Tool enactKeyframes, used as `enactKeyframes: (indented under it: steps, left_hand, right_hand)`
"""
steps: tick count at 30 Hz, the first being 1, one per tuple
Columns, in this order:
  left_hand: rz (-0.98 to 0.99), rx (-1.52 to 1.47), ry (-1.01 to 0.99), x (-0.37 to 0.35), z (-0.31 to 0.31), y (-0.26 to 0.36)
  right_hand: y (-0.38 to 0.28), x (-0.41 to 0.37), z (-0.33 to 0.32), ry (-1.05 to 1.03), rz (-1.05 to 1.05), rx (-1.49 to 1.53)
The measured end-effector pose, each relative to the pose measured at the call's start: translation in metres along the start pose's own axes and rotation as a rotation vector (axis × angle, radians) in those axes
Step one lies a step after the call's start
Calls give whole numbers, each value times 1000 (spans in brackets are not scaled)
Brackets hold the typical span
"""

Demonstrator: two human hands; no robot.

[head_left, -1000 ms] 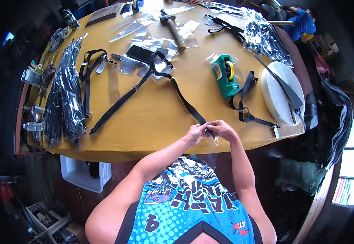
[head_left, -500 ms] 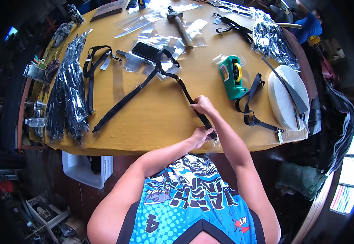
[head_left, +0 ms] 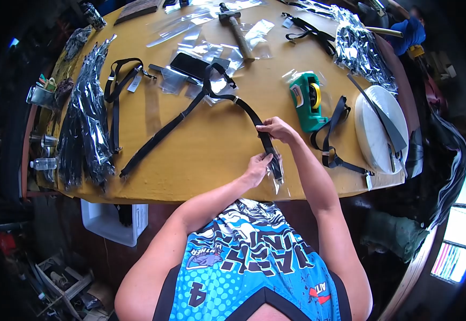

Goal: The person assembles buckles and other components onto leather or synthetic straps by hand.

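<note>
A black Y-shaped strap [head_left: 163, 140] lies on the yellow tabletop, its two legs spreading toward me from a joint near the middle. The near end of its right leg sits inside a clear plastic sleeve [head_left: 279, 179]. My left hand [head_left: 257, 169] is closed on this leg at the sleeve's upper part, thumb on top. Farther up the same leg, my right hand [head_left: 277, 130] pinches the strap between thumb and fingers. Beyond the joint are a dark phone-like slab [head_left: 189, 65] and loose clear plastic sleeves [head_left: 173, 85].
A green tape dispenser [head_left: 305, 104] stands to the right, near another black strap [head_left: 326, 144] and a white roll [head_left: 369, 134]. Bundles of plastic-wrapped straps [head_left: 91, 115] lie at left. A hammer [head_left: 237, 35] rests at the back. A person in blue [head_left: 412, 33] is at far right.
Both hands have shifted: the left up and slightly left along the strap, the right slightly up and right. More of the plastic sleeve around the strap's end now shows.
</note>
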State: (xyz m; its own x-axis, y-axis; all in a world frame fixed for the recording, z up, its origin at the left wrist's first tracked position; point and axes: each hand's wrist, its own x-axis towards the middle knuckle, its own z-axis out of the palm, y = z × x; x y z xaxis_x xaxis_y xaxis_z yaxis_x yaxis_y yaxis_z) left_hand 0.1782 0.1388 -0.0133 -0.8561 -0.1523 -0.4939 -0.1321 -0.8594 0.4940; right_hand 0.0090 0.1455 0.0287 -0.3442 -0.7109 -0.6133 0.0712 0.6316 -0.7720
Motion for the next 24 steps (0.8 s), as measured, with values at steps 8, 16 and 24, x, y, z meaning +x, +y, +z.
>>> enactKeyframes:
  steps: [8, 16, 24]
  left_hand:
    - [116, -137, -37, 12, -6, 22]
    - [36, -104, 60, 12, -2, 20]
    - [166, -159, 36, 25, -7, 38]
  right_hand:
    - [-1, 0, 0, -63, 31, 1]
    - [-15, 7, 9, -37, 62, 32]
    - [-27, 7, 1, -36, 172, -197]
